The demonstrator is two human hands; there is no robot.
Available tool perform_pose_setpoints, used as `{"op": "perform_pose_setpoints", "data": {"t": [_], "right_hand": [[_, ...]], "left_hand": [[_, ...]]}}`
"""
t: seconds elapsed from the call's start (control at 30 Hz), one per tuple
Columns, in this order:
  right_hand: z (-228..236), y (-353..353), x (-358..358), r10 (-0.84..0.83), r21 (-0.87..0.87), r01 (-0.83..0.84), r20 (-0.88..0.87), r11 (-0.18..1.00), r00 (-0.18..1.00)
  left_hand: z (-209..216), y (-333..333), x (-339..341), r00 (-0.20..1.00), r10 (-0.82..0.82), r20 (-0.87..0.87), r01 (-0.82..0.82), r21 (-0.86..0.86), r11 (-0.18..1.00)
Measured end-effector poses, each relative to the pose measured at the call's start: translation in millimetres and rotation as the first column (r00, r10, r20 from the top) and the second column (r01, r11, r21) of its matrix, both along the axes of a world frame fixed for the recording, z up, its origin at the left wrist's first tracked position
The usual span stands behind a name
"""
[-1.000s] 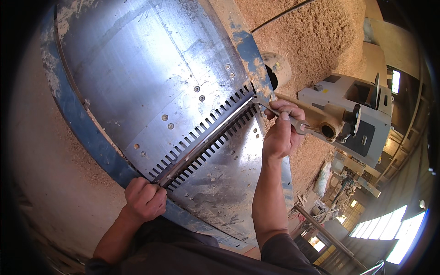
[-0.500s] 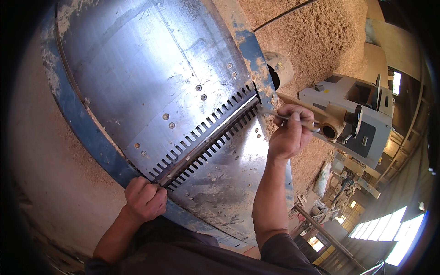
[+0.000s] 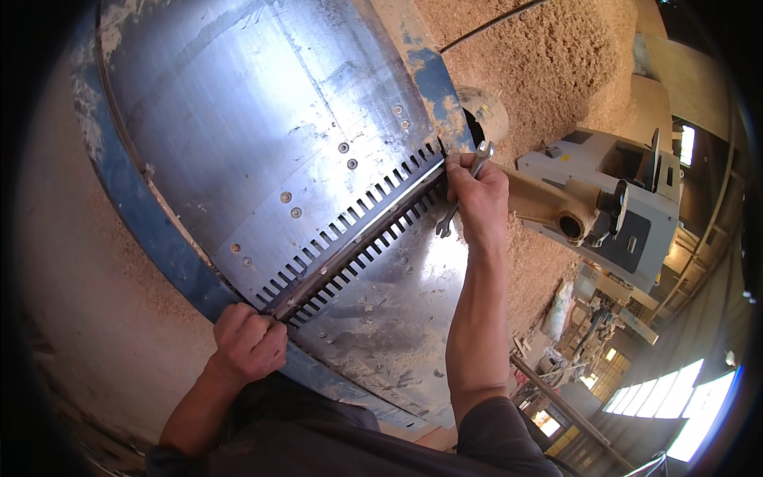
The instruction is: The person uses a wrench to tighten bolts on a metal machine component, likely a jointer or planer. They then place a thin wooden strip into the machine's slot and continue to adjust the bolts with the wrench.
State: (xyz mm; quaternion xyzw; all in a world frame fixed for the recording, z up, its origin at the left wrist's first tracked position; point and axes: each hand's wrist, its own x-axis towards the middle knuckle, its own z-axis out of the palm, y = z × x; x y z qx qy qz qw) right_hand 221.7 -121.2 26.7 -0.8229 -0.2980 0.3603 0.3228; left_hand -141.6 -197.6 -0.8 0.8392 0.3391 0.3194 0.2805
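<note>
A metal planer table with toothed edges fills the middle. In its slot runs a long cutter head, slanting from near left to far right. At the near-left end of the slot, my left hand is closed, knuckles up; what its fingers pinch is hidden. Over the far-right end, my right hand holds a double open-ended wrench, one jaw above the hand and one below. The thumb and forefinger of that hand touch the end of the cutter head.
Worn blue edging borders the machine. To the right of the table stand a round duct opening and a grey machine with a handwheel. A large heap of wood shavings lies behind. Clutter and bright windows are at the far right.
My right hand has moved left and up to the cutter head's end, and the wrench has swung from roughly level to upright. The left hand has stayed almost still.
</note>
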Motion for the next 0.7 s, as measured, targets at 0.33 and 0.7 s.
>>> {"op": "perform_pose_setpoints", "data": {"t": [0.33, 0.7], "right_hand": [[0.6, 2.3, 3.9, 0.072, 0.008, -0.072, 0.01, 0.997, 0.997], [5.1, 5.1, 2.7, 0.076, -0.036, -0.076, 0.015, 0.997, 0.997]], "left_hand": [[0.0, -1.0, -0.2, 1.0, -0.002, -0.004, 0.002, -0.008, 1.0], [0.5, -1.4, -0.9, 1.0, -0.007, -0.007, 0.007, -0.005, 1.0]]}}
